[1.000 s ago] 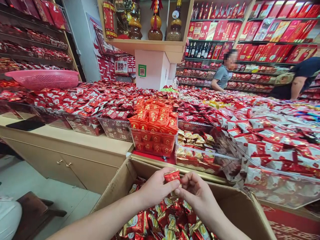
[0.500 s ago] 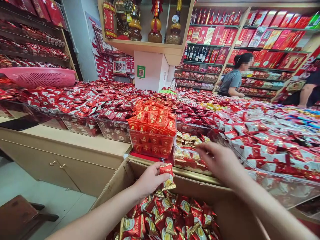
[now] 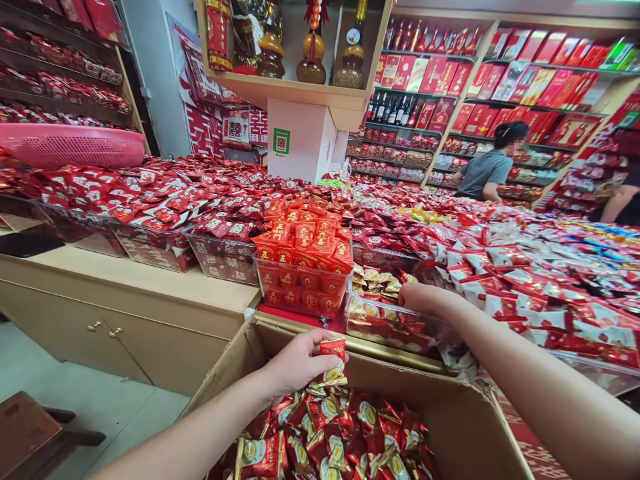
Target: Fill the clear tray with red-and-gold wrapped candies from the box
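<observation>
While your left hand (image 3: 300, 360) holds a red-and-gold packet (image 3: 333, 360) upright over the cardboard box (image 3: 470, 417), at 12 o'clock to you, your right hand (image 3: 417, 297) reaches out to 1 o'clock. The left thumb lies across the front of the packet and the fingers close in behind it, so you have it in a light pinch, with the printed face and gold lower edge showing. Your right fingers dip into the low clear tub (image 3: 385, 333), at the right end of its gold-wrapped packets (image 3: 373, 275); their tips are hidden, so I cannot tell how far open they are or whether they grip anything.

Below your hands, the box holds a loose heap of matching packets (image 3: 330, 433). Just past its far edge at 12 o'clock stands a clear bin (image 3: 303, 293) stacked with orange-red packets (image 3: 305, 233), just left of the low tub. White-and-red packets (image 3: 520, 293) spread out at 2 o'clock, and a pink basket (image 3: 75, 145) sits at 10 o'clock. Well beyond the counter, a person in a grey top (image 3: 484, 172) stands by the shelves at 1 o'clock.
</observation>
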A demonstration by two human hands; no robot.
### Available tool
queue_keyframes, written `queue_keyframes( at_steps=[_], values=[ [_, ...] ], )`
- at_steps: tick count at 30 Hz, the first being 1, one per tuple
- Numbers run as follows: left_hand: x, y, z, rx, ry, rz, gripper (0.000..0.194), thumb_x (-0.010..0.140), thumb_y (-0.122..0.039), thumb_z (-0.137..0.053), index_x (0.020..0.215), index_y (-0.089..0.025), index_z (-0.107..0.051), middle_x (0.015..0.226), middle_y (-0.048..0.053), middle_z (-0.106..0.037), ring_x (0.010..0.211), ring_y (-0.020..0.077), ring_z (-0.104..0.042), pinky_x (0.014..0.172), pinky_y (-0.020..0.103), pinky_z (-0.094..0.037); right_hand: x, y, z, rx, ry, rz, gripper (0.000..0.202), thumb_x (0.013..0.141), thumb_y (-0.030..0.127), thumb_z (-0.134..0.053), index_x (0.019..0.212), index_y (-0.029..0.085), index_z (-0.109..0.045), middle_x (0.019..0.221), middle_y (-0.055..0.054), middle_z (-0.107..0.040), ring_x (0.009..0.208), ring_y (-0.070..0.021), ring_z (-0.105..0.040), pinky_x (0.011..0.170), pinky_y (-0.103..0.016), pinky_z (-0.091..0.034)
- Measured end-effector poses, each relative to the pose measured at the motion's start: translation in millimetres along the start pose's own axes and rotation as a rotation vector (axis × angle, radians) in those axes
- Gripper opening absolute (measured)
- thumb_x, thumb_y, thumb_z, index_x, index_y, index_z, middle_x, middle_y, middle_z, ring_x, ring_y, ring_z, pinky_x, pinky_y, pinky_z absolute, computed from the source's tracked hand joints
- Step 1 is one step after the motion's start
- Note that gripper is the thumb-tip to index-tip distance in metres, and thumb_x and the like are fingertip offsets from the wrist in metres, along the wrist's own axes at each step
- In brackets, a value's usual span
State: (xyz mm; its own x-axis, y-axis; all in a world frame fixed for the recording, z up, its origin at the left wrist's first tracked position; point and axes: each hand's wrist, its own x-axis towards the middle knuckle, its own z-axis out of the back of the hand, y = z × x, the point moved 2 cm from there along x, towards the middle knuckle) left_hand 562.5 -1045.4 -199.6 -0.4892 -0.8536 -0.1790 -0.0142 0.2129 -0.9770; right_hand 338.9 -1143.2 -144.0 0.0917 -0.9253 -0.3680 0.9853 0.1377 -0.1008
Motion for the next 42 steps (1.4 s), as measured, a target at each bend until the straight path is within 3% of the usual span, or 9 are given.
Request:
queue_keyframes(
  at_steps=[5,12,20,25,32,37,42],
  values=[
    [-0.7,-0.1,0.1,0.035,0.009,0.022,0.025,0.064,-0.023,-0.061,0.087,-0.015,-0.056,0.078,0.002,-0.063,0.070,0.0131,-0.055,0.063,0.024,-0.039,4.3,-2.8,-4.5,-0.007,0.066,0.032,0.018,0.060,0.009,-0.054,0.074,0.007,-0.066,0.080,-0.016,-0.063,0.080,-0.0257,-0.057,0.065,-0.030,-0.041],
    [-0.5,0.2,0.9,0.050,0.022,0.017,0.026,0.065,-0.025,-0.061,0.088,-0.015,-0.056,0.086,0.005,-0.064,0.075,0.0147,-0.056,0.068,0.025,-0.039,0.8,-2.7,-4.9,0.027,0.141,0.064,0.013,0.060,0.011,-0.056,0.066,0.013,-0.066,0.073,-0.009,-0.065,0.071,-0.0195,-0.057,0.058,-0.025,-0.041],
    [2.2,11.4,-0.7,0.077,0.042,0.016,0.023,0.064,-0.023,-0.061,0.084,-0.015,-0.051,0.083,0.005,-0.063,0.077,0.0158,-0.057,0.071,0.028,-0.039,1.7,-1.0,-0.3,-0.004,0.109,0.050,0.020,0.057,0.009,-0.055,0.073,0.010,-0.067,0.074,-0.012,-0.065,0.072,-0.0225,-0.058,0.054,-0.026,-0.039],
    [4.6,15.8,-0.3,0.088,0.062,0.006,0.023,0.065,-0.022,-0.060,0.084,-0.015,-0.050,0.081,0.004,-0.063,0.075,0.0149,-0.056,0.069,0.027,-0.039,-1.7,2.5,5.0,-0.001,0.018,0.071,0.024,0.061,0.012,-0.051,0.078,0.010,-0.067,0.078,-0.012,-0.065,0.073,-0.0212,-0.058,0.056,-0.025,-0.039],
    [4.5,16.5,1.3,0.094,0.067,0.014,0.023,0.065,-0.022,-0.059,0.085,-0.016,-0.049,0.080,0.003,-0.062,0.075,0.0147,-0.056,0.070,0.027,-0.039,11.2,18.5,5.8,0.154,0.013,0.357,0.030,0.066,0.020,-0.049,0.092,0.023,-0.065,0.084,0.000,-0.066,0.076,-0.0153,-0.057,0.062,-0.020,-0.039],
    [2.9,14.0,0.2,0.090,0.069,0.040,0.023,0.065,-0.021,-0.058,0.085,-0.015,-0.048,0.082,0.004,-0.062,0.078,0.0154,-0.056,0.073,0.029,-0.039,21.8,19.7,-0.5,0.092,0.029,0.298,0.026,0.064,0.017,-0.050,0.084,0.017,-0.067,0.075,-0.005,-0.065,0.072,-0.0184,-0.057,0.056,-0.022,-0.038],
    [3.9,15.9,1.8,0.086,0.061,0.042,0.025,0.064,-0.021,-0.059,0.086,-0.016,-0.048,0.081,0.002,-0.062,0.076,0.0142,-0.055,0.071,0.027,-0.038,15.4,22.8,0.7,0.093,0.003,0.302,0.021,0.066,0.019,-0.050,0.078,0.015,-0.067,0.070,-0.006,-0.064,0.070,-0.0185,-0.056,0.055,-0.022,-0.037]
  ],
)
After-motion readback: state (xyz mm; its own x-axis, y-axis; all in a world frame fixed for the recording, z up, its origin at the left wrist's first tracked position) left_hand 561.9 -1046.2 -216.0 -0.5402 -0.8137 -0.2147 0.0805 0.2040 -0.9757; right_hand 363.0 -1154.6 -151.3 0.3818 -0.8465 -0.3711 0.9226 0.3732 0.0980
